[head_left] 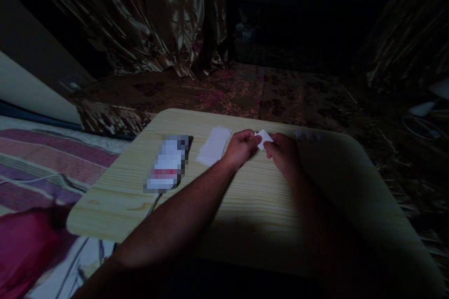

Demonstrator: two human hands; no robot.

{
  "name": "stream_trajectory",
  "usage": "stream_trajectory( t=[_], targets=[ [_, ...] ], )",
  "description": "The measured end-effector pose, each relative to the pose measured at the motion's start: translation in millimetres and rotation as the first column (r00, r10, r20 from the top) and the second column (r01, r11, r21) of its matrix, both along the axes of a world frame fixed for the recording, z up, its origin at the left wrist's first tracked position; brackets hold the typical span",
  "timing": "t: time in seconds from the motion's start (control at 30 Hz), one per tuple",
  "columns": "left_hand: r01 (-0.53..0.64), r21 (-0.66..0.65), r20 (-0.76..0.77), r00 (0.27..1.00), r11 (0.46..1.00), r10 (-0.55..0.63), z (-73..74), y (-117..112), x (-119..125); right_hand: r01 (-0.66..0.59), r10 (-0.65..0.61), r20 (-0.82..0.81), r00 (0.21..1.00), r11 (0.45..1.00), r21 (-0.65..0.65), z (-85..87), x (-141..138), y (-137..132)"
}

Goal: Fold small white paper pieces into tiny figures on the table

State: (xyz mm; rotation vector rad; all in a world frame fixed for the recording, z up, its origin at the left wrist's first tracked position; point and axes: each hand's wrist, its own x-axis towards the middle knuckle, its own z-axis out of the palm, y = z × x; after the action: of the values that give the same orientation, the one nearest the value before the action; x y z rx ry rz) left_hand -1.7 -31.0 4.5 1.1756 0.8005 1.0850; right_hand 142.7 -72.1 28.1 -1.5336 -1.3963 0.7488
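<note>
Between my two hands is a small folded piece of white paper (264, 139), held just over the far half of the wooden table. My left hand (241, 148) pinches its left edge, thumb on top. From the other side my right hand (283, 149) grips the lower right edge between thumb and fingers. Left of my left hand lies a loose stack of white paper strips (213, 145). Beyond my right hand, several small pale folded paper pieces (308, 136) sit in a row, dim in the shadow.
A phone (167, 163), blurred out, lies on the left of the light wooden table (259, 196), a cable running from its near end. A bed with a striped cover (52, 159) stands left. Patterned curtains (175, 14) hang behind. Beyond the table's right edge is a white cable (419, 128).
</note>
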Motion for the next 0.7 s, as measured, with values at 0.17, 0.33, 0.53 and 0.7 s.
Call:
stream_trajectory(
  t=[0.17,0.33,0.53,0.7],
  targets=[
    [0.023,0.034,-0.007,1.0,0.999,-0.022,-0.7,0.3,0.6,0.015,-0.018,0.071,0.997,0.999,0.043,-3.6,1.9,2.0],
    [0.014,0.022,0.0,1.0,1.0,-0.014,0.0,0.7,0.8,0.023,-0.024,0.025,0.999,1.0,0.011,-0.9,-0.4,1.0],
    [0.036,0.045,-0.032,0.999,0.998,-0.035,0.0,0.6,0.7,0.032,-0.033,0.055,0.998,0.999,0.029,-0.7,-2.3,0.5],
    [0.01,0.036,-0.035,0.999,0.999,-0.009,0.5,0.3,1.2,0.039,-0.041,0.051,0.998,0.999,0.035,-6.0,-1.3,2.5]
  ],
)
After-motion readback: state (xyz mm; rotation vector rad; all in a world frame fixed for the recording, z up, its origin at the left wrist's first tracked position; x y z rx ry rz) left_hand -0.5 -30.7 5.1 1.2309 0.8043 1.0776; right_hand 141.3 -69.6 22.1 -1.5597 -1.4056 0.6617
